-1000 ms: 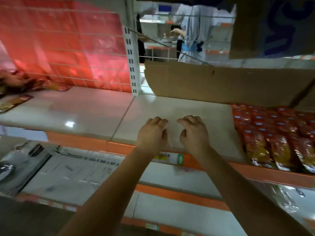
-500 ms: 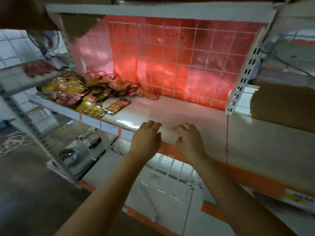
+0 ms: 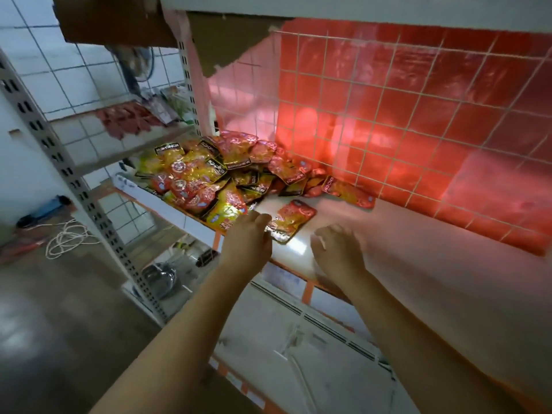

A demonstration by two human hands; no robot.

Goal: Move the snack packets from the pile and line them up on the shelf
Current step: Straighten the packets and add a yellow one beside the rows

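Packet [image 3: 289,220] just beside left hand [image 3: 248,238]

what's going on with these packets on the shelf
A person is reaching both bare hands toward a pile of snack packets heaped at the left end of a shelf. The left hand is at a loose packet lying apart from the pile; the right hand hovers over bare shelf, holding nothing. No lined-up packets are in view.
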